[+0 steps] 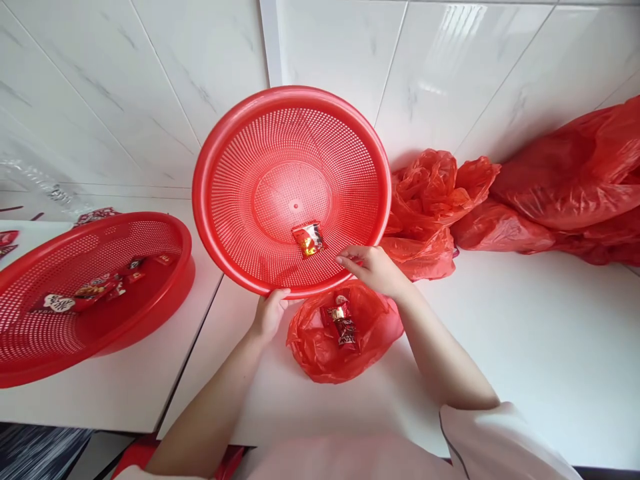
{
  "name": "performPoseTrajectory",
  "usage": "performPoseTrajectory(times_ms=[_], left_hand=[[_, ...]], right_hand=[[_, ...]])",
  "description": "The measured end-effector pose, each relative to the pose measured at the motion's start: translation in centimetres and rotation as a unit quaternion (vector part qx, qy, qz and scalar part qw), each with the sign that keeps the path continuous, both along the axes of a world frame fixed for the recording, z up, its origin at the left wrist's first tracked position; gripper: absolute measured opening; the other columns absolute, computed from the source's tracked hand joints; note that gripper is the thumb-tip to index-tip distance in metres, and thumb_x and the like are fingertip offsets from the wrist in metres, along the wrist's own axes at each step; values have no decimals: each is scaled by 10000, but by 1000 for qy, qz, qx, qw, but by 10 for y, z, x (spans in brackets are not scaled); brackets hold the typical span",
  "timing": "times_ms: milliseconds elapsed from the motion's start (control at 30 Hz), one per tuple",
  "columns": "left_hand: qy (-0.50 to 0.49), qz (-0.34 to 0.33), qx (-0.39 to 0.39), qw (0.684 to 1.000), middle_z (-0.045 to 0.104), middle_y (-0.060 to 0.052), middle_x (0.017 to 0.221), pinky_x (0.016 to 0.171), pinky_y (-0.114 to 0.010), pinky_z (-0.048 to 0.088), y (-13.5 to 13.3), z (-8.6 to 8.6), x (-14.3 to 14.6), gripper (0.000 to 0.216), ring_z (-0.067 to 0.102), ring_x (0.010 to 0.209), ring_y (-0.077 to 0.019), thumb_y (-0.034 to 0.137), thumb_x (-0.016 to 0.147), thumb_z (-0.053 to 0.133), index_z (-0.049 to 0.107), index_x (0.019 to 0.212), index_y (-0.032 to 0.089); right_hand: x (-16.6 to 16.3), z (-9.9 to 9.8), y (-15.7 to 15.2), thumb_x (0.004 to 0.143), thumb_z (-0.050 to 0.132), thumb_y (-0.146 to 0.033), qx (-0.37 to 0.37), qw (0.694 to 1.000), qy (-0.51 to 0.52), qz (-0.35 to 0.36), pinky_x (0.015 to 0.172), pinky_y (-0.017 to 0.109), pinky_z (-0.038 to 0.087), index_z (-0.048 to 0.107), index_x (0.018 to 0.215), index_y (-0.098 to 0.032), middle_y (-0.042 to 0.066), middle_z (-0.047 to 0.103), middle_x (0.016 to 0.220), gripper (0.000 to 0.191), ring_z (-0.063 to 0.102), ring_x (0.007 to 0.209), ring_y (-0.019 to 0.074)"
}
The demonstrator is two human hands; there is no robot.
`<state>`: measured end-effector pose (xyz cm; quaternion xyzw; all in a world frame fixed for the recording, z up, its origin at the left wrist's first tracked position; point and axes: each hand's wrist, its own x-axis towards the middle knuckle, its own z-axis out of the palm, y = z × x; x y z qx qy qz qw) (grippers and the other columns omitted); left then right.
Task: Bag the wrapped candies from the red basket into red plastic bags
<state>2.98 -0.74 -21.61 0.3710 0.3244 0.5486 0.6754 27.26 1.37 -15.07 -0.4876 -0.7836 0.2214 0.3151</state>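
A red mesh basket is tilted so that its open side faces me. My left hand grips its lower rim, thumb over the edge and fingers hidden behind. One small shiny snack packet, red with gold, rests on the lower inner side of the basket. Just right of the packet, my right hand reaches over the rim with fingers stretched out, apart from the packet and holding nothing visible. Below the basket, an open red plastic bag sits on the table with several small packets inside.
A second red basket with several snack packets in it leans at the left. Red plastic bags are piled along the tiled wall at the right. A seam runs across the white table on the left.
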Motion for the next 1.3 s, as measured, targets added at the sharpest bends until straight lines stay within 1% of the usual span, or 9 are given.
performPoseTrajectory(times_ms=[133,267,400,500,600,667,867,1133,1300], left_hand=[[-8,-69,-49,996,717,-105,1052,865,-449,552,-15,-1,12,258,670,1013,-306,219,790,601,719,1004,135],[9,-111,-104,988,731,-106,979,860,-433,546,-30,-4,22,273,675,993,-312,257,778,636,713,1010,135],[-2,-121,-107,987,721,-117,1034,862,-434,544,-29,-5,23,318,676,1001,-311,250,768,642,696,1056,126],[-18,-96,-97,991,717,-107,1063,859,-447,549,-22,-4,19,321,677,1013,-309,230,759,636,691,1064,145],[-15,-57,-79,995,727,-94,1035,858,-465,555,-13,-3,14,301,673,1025,-315,213,741,632,698,1031,167],[-10,-28,-61,998,724,-88,1048,859,-477,557,-9,-2,11,310,667,1037,-315,192,732,623,693,1033,171],[-15,25,-39,999,693,-96,1132,882,-476,548,2,2,2,281,628,1102,-300,176,745,598,667,1016,164],[-20,70,-41,996,672,-65,1103,902,-428,536,12,2,-10,185,605,1120,-263,168,734,618,641,917,176],[-19,85,-36,996,664,-59,1089,895,-403,532,14,4,-13,180,601,1110,-254,163,732,625,626,911,181]], right_hand=[[-20,-21,6,933,501,-442,31,984,-56,-164,770,335,485,553,1187,-187,115,691,1090,364,670,938,239],[-29,-40,12,793,658,-533,3,943,-143,-300,628,332,463,476,1244,-166,155,682,1056,609,668,864,296],[-21,-47,22,713,743,-492,-54,965,-63,-249,581,288,422,593,999,-180,54,673,776,449,618,675,210],[-15,-44,27,731,712,-527,-100,974,128,-158,591,278,451,634,832,-166,28,643,710,383,578,629,156],[-13,-36,25,737,705,-538,-195,927,317,-49,674,290,524,680,896,-152,45,682,812,418,620,714,150],[-13,-31,23,718,737,-514,-238,899,366,-16,728,302,547,710,906,-163,45,701,856,399,639,759,152],[-8,-28,20,713,772,-469,-206,902,379,-6,693,277,528,728,806,-170,17,698,767,317,611,672,128],[-1,-12,16,738,758,-442,-188,916,353,13,665,250,492,723,870,-163,17,678,774,311,591,678,115],[9,0,8,757,724,-448,-228,924,305,48,721,303,524,705,968,-151,45,693,871,365,622,733,144]])
